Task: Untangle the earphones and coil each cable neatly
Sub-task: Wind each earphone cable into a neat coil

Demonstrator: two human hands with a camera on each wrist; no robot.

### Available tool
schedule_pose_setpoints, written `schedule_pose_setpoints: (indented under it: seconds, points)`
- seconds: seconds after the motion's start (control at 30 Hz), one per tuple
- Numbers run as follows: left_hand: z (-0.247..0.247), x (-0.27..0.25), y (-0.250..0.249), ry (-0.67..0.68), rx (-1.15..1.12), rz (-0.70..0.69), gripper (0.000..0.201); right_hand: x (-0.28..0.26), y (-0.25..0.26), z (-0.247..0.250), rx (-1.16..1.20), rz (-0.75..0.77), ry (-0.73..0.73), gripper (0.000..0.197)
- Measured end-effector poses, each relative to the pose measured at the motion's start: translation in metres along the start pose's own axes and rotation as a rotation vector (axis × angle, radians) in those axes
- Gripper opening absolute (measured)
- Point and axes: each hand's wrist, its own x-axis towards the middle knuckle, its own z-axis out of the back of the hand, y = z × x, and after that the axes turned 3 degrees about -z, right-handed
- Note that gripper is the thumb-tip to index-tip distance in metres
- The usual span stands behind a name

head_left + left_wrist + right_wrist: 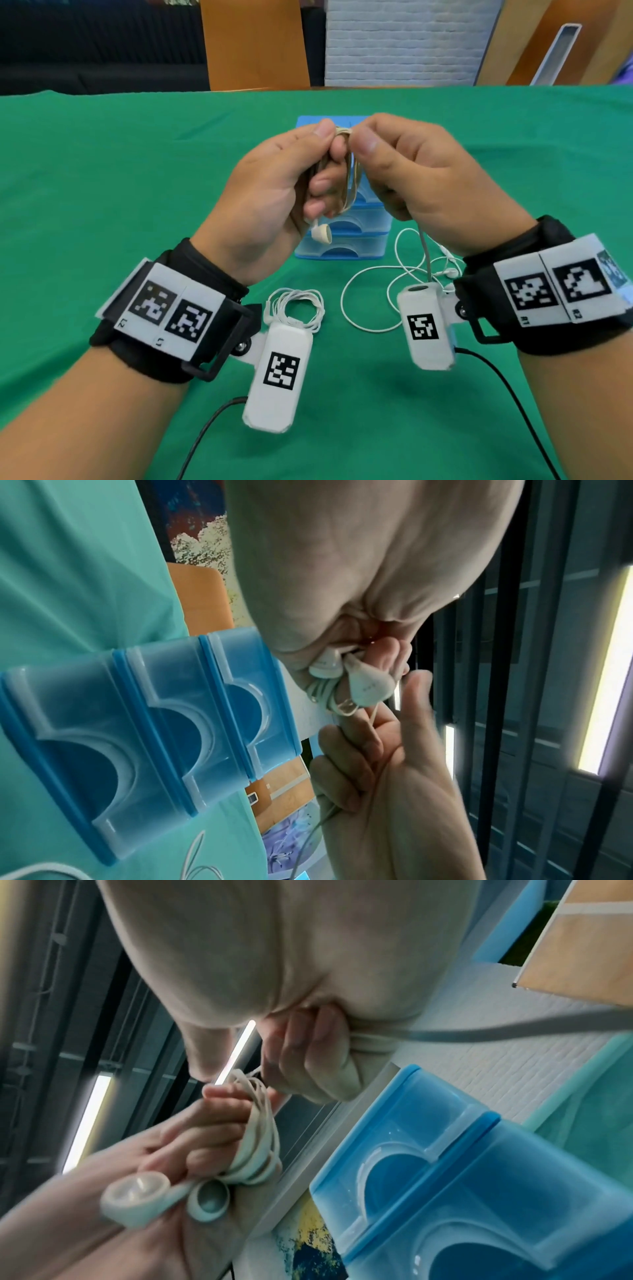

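Observation:
Both hands are raised above the green table [102, 205]. My left hand [329, 154] grips a cream earphone cable coil [352, 178] wound around its fingers, with the thumb pressing on top. An earbud [322, 233] dangles below that hand. My right hand [366, 137] pinches the cable at the top of the coil, and the loose tail [424, 253] hangs down from it. In the right wrist view the coil [260, 1137] loops over the left fingers [219, 1118], with two earbuds [137, 1196] at the palm. The left wrist view shows both earbuds [366, 685] too.
A small blue drawer unit [342, 246] stands on the table just behind the hands. A white earphone set [298, 308] lies coiled on the cloth near my left wrist. Another white set [394, 274] lies loose and looping near my right wrist.

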Motion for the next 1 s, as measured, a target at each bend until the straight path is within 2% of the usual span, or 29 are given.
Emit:
schedule_pose_setpoints:
  seconds: [0.07, 0.27, 0.43, 0.5, 0.57, 0.63, 0.7, 0.77, 0.83, 0.9, 1.0]
  points:
    - [-0.001, 0.0, 0.001, -0.019, 0.003, 0.015, 0.032, 0.001, -0.003, 0.0, -0.058, 0.027, -0.023, 0.015]
    - [-0.001, 0.0, -0.002, -0.02, -0.056, 0.059, 0.032, 0.003, -0.009, 0.003, -0.157, 0.072, -0.067, 0.017]
    - [0.009, 0.004, -0.013, -0.091, -0.238, -0.033, 0.028, 0.003, -0.02, 0.01, -0.343, 0.054, -0.14, 0.027]
    - [0.013, 0.006, -0.014, -0.151, -0.281, -0.085, 0.028, 0.001, -0.022, 0.008, -0.478, 0.019, -0.076, 0.027]
    - [0.013, 0.007, -0.012, -0.222, -0.256, -0.139, 0.028, -0.002, -0.018, 0.002, -0.596, -0.047, 0.079, 0.026]
    - [0.011, 0.008, -0.008, -0.278, -0.083, -0.184, 0.028, -0.003, -0.008, -0.002, -0.668, -0.111, 0.233, 0.026]
    - [0.008, 0.008, -0.002, -0.271, 0.167, -0.202, 0.028, -0.006, 0.007, -0.002, -0.655, -0.12, 0.302, 0.026]
    - [0.007, 0.006, 0.001, -0.18, 0.382, -0.184, 0.027, -0.007, 0.019, 0.003, -0.632, -0.027, 0.246, 0.027]
    - [0.005, 0.005, 0.002, -0.04, 0.484, -0.149, 0.028, -0.007, 0.024, 0.012, -0.669, 0.088, 0.102, 0.025]
    - [0.001, 0.004, -0.001, 0.04, 0.472, -0.095, 0.032, -0.006, 0.022, 0.018, -0.649, 0.118, -0.003, 0.018]
    - [-0.001, 0.002, -0.003, 0.046, 0.418, -0.025, 0.036, -0.006, 0.012, 0.017, -0.541, 0.127, -0.057, 0.018]
